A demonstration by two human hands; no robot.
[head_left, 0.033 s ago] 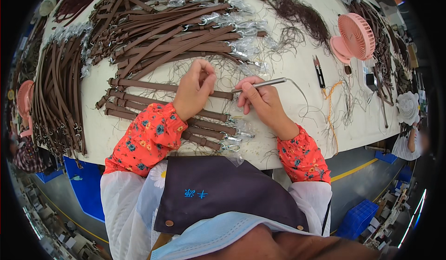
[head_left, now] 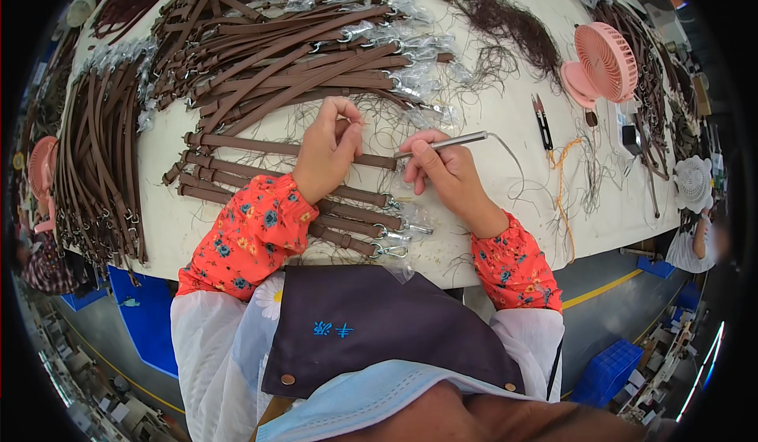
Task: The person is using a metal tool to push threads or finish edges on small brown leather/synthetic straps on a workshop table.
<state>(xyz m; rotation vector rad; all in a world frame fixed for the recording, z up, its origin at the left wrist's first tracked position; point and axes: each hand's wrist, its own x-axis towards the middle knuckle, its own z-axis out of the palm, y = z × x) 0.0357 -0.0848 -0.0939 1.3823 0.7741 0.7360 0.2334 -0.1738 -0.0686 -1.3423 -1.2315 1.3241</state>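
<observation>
My right hand (head_left: 446,175) is closed round a slim metal pen-shaped tool (head_left: 464,139) with a thin cable at its back end. The tool's tip meets the right end of a brown strap (head_left: 257,146) lying crosswise on the table. Above that strap my left hand (head_left: 328,154) is closed, thumb against curled fingers; whatever it pinches is too small to make out. Closer to me lie several more brown straps (head_left: 355,225) with metal snap hooks (head_left: 391,250) at their right ends, partly covered by my left hand and sleeve.
A large pile of brown straps (head_left: 276,63) with plastic-wrapped ends fills the far left, beside another bundle (head_left: 99,157). Loose threads (head_left: 513,27) lie at the back. Thread snips (head_left: 542,122), an orange cord (head_left: 562,181) and a pink fan (head_left: 604,63) are on the right.
My left hand has shifted very slightly, its thumb closer in to the fingers. My right hand and the tool have stayed in place.
</observation>
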